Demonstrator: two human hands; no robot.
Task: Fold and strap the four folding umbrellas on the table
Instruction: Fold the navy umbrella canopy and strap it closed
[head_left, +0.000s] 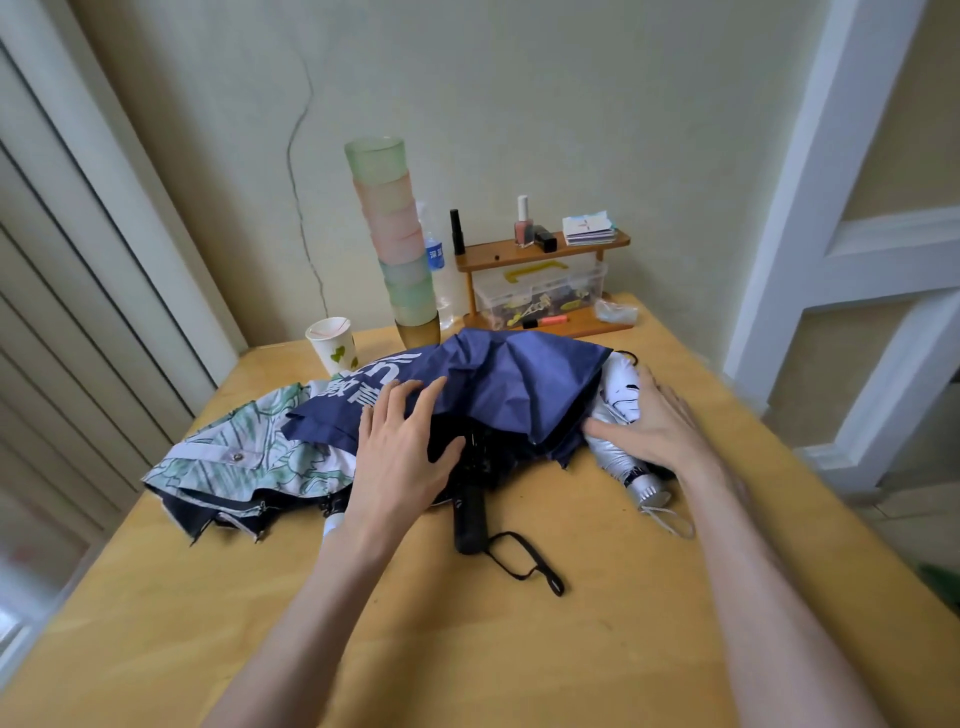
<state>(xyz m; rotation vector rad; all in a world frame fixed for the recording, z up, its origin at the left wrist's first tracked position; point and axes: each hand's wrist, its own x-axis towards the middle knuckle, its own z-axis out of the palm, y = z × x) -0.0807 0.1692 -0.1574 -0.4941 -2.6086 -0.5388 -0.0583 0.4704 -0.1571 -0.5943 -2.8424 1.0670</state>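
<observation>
On the yellow wooden table (597, 597), three loose, unfolded umbrellas lie in a heap across the middle. The left hand (402, 452) lies flat on the navy umbrella (498, 384), fingers (410, 400) spread wide and resting on its crumpled, matte fabric (white lettering shows beside them), thumb toward the black ribs underneath. The right hand (654, 421) presses palm-down on the silver umbrella (618, 441), fingers together and thumb stretched out toward the navy cloth; neither hand grips anything. The navy umbrella's black cylindrical handle (470, 519) points toward the person, its black wrist loop (524, 561) trailing on the wood. To the left, partly under the navy canopy, lies a white umbrella with green leaf print (234, 452), dark lining showing at its edge. Behind stands a tall stack of frosted cups (400, 244).
</observation>
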